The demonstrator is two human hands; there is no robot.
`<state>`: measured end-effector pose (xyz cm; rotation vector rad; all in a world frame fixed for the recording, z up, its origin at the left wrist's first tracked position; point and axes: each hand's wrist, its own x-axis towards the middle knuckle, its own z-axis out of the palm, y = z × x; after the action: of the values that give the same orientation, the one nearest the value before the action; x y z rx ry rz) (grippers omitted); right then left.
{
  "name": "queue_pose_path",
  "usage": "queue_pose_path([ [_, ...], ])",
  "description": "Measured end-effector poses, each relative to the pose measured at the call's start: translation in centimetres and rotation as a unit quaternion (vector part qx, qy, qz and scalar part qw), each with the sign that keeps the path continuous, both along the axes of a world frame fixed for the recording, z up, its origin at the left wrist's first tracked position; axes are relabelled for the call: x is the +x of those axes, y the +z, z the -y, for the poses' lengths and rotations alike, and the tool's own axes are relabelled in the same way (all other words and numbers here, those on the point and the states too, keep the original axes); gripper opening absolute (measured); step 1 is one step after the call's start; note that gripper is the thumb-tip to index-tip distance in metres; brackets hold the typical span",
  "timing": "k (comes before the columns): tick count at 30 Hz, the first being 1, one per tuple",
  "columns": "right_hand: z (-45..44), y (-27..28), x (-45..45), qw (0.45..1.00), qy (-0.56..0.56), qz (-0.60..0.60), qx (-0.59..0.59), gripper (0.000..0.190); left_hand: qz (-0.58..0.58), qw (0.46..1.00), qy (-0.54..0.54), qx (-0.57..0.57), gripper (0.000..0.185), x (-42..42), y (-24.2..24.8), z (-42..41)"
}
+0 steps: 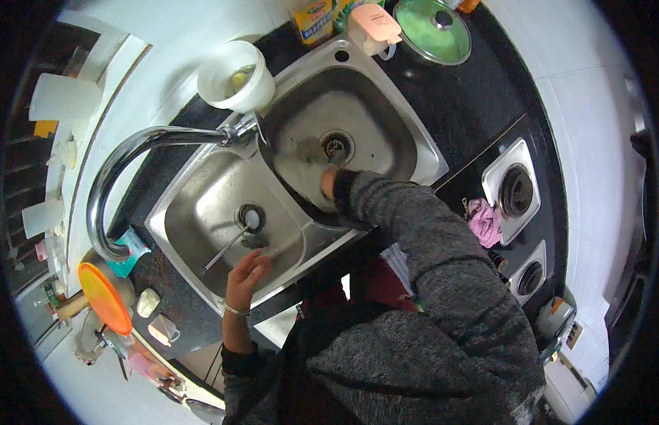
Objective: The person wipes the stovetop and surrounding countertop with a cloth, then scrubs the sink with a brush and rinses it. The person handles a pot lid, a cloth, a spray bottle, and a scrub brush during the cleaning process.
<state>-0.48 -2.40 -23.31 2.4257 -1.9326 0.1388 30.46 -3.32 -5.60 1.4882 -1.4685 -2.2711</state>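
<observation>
My left hand [249, 273] hangs over the near edge of the left basin [186, 234], its fingers apart and nothing in them; a bracelet circles the wrist. In that basin a thin rod-like utensil [226, 248] leans with one end at the drain. My right hand [328, 181] reaches down into the right basin [403, 154] just below the drain strainer [335, 144]. The sleeve hides part of this hand, its fingers are unclear, and whether it holds anything cannot be told. A blurred greyish patch lies left of the strainer.
A chrome faucet [148, 135] arches over the left counter. Behind the sink stand a white bucket [263, 85], a peach-lidded container [373, 29] and a glass-lidded pot [459, 40]. Gas burners [517, 191] and a pink cloth [484, 223] are at right, an orange lid [103, 297] at left.
</observation>
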Motion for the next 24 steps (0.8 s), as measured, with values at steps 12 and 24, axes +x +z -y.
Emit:
queue_pose_path([
  [12, 0.4, -16.7, -7.9, 0.906, -0.125, -0.110, 0.388, 0.046, 0.035, 0.997, 0.025, -0.059, 0.041, 3.8, 1.7, 0.5],
  [24, -5.1, -9.9, -6.8, 0.904, -0.014, -0.005, 0.427, 0.044, 0.059, 0.990, 0.125, 0.008, 0.044, 7.0, 0.7, -4.4],
])
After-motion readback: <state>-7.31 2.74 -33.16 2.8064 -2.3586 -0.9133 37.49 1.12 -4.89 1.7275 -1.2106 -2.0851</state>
